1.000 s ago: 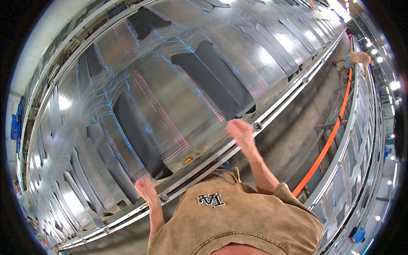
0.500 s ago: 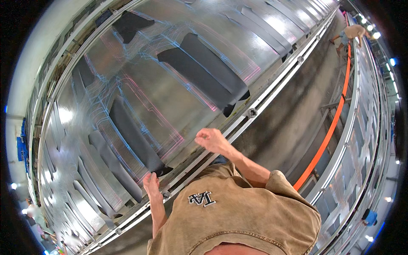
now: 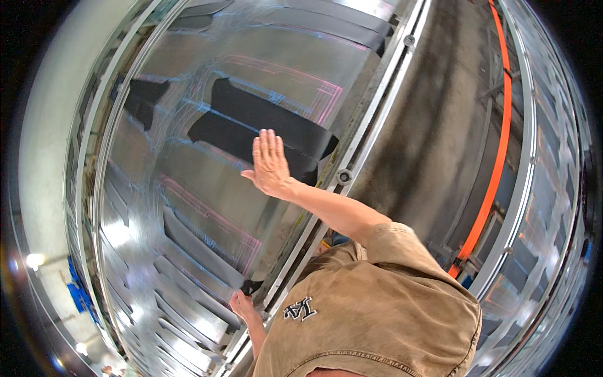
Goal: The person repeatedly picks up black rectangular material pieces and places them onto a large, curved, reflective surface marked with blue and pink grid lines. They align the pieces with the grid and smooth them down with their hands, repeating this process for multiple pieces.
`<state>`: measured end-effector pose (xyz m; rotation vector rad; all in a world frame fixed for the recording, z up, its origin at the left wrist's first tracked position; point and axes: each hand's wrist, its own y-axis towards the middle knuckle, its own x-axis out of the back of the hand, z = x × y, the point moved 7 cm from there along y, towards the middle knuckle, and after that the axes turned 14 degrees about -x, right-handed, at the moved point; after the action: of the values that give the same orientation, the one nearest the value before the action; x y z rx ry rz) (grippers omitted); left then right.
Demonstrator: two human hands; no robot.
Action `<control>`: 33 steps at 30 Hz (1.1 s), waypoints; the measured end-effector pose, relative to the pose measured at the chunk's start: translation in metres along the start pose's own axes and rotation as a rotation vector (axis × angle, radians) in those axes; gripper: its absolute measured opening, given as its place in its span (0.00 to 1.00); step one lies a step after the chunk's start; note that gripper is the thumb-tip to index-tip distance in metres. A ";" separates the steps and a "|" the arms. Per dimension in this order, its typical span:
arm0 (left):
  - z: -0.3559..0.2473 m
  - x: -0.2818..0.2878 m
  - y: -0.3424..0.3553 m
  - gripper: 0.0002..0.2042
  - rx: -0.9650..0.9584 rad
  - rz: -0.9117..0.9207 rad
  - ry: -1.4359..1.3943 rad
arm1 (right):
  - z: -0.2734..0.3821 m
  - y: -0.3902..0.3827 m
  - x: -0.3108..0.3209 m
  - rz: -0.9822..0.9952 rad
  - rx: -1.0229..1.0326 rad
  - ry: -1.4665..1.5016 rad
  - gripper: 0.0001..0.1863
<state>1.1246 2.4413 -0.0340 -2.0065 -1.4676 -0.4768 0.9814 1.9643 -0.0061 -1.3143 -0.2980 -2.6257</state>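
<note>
My right hand [image 3: 270,164] lies flat on the near part of a wide black sheet [image 3: 251,122], its fingers stretched out and the thumb apart. Thin blue and pink lines run across this sheet and the long shiny grey table [image 3: 207,166] under it. Farther left along the near edge is my left hand [image 3: 244,306], its fingers loosely bent and apart. It is beside the black tip [image 3: 251,287] of a long narrow dark strip [image 3: 198,242]. Whether the left fingertips touch the strip cannot be made out.
A metal rail [image 3: 377,122] with round knobs edges the table in front of me. Several dark strips [image 3: 182,276] lie to the left, and a black cut piece [image 3: 147,100] is farther back. An orange band [image 3: 499,169] runs along another table to the right.
My right hand has opened from a curled shape and come down flat on the wide black sheet. My left hand stays by the narrow strip's tip. The whole view has turned.
</note>
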 end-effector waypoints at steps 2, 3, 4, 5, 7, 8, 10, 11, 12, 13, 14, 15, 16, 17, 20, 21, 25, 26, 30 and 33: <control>-0.001 -0.003 0.001 0.19 0.010 0.005 -0.008 | -0.005 0.020 -0.006 -0.025 -0.064 -0.006 0.55; 0.000 -0.001 0.001 0.19 0.015 0.004 -0.014 | -0.004 0.029 -0.007 -0.010 -0.107 -0.006 0.55; 0.001 0.001 0.002 0.19 0.021 0.004 -0.019 | -0.007 0.035 -0.007 0.006 -0.150 -0.008 0.55; 0.002 0.001 0.003 0.19 0.027 0.005 -0.025 | -0.014 0.033 -0.004 0.018 -0.166 -0.021 0.55; 0.006 0.007 0.005 0.19 0.011 0.003 -0.013 | -0.030 0.018 0.006 0.051 -0.179 -0.043 0.56; 0.005 0.005 0.006 0.20 0.002 0.006 -0.012 | -0.037 0.007 0.013 0.034 -0.158 -0.065 0.56; 0.006 0.005 0.003 0.19 0.003 -0.011 -0.038 | -0.050 -0.018 0.028 0.118 -0.184 -0.061 0.57; 0.005 0.005 0.002 0.19 0.001 -0.017 -0.051 | -0.057 -0.029 0.035 0.162 -0.201 -0.062 0.57; 0.009 0.006 0.003 0.19 -0.003 -0.023 -0.068 | -0.063 -0.039 0.041 0.184 -0.199 -0.069 0.58; 0.016 0.008 0.005 0.19 -0.007 -0.030 -0.088 | -0.068 -0.047 0.046 0.204 -0.195 -0.076 0.59; 0.017 0.005 0.005 0.19 -0.012 -0.033 -0.106 | -0.075 -0.052 0.050 0.219 -0.188 -0.040 0.60; 0.017 0.003 0.004 0.19 0.000 -0.027 -0.112 | -0.079 -0.051 0.052 0.236 -0.196 -0.049 0.60; 0.010 0.001 0.001 0.19 0.012 -0.017 -0.113 | -0.081 -0.051 0.055 0.253 -0.209 -0.056 0.60; 0.007 0.000 -0.001 0.19 0.025 -0.008 -0.115 | -0.083 -0.052 0.056 0.272 -0.222 -0.064 0.60; 0.011 0.003 -0.003 0.18 0.043 -0.005 -0.103 | -0.084 -0.055 0.059 0.305 -0.239 -0.142 0.60; 0.009 0.002 -0.003 0.18 0.032 0.023 -0.106 | -0.085 -0.057 0.060 0.330 -0.242 -0.181 0.60; -0.012 0.004 -0.012 0.11 0.031 0.077 -0.241 | -0.074 -0.062 0.079 0.267 -0.259 -0.094 0.53; -0.029 -0.006 -0.010 0.09 0.027 0.216 -0.342 | -0.068 -0.067 0.083 0.210 -0.179 -0.050 0.48; -0.050 -0.003 -0.004 0.07 0.115 0.284 -0.450 | -0.004 -0.107 0.078 0.454 -0.099 0.406 0.23; -0.054 -0.001 0.002 0.08 0.180 0.279 -0.558 | 0.042 -0.161 0.029 0.876 -0.201 0.590 0.21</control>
<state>1.1298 2.4053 0.0057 -2.2491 -1.4314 0.3508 0.9548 2.1278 0.0264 -0.4548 0.5226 -2.1277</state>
